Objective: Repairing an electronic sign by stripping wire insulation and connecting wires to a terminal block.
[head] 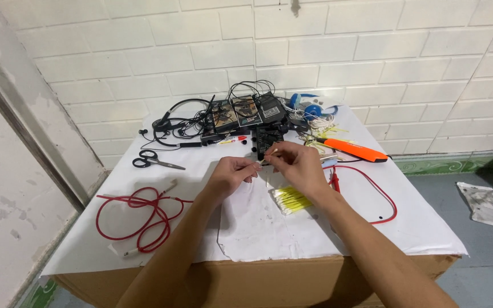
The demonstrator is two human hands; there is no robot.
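Above a paper-covered counter (383, 228), a small thin object (269, 155) — too small to be identified — is pinched between the left hand (234, 171) and the right hand (296, 166), both closed on it. A yellow bundle (292, 199) is seen just below; scissors (155, 161) and a coiled red cable (141, 214) lie at left.

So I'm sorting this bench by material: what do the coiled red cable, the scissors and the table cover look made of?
The coiled red cable looks plastic- or rubber-jacketed: smooth, slightly glossy, bending in loose loops. The scissors seem to have grey metal blades and black, probably plastic, handles. The table cover looks like matte white paper, with a torn edge and creases, laid over brown cardboard.
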